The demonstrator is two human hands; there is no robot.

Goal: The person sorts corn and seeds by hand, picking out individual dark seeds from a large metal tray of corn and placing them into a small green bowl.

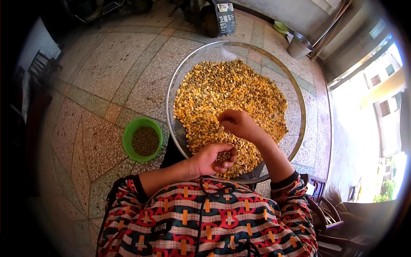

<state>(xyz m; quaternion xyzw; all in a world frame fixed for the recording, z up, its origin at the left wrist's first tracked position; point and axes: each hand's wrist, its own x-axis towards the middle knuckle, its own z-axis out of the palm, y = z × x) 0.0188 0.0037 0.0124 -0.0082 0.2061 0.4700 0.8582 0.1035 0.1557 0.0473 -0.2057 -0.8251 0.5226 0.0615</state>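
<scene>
A wide round mesh sieve [303, 128] with a metal rim lies before me, tilted or level I cannot tell. Spread over its mesh is a mix of yellow corn kernels and brownish-green beans or peas [231, 86]. My left hand [207, 159], palm up near the sieve's close edge, is cupped around a small handful of brownish beans [224, 156]. Just above the mix, my right hand [239, 125] has its fingers curled downward; whether anything is between the fingertips is hidden. On the floor left of the sieve stands a green plastic bowl [127, 141], partly filled with small brownish-green beans [145, 141].
A vehicle's wheel with a black mudflap [226, 19] bearing writing stands beyond the sieve. A metal bucket [299, 47] and a light-green plastic dish [281, 27] are by the wall. Wooden chairs [327, 213] and a straw broom [335, 197] sit at my right, below a bright doorway [353, 138].
</scene>
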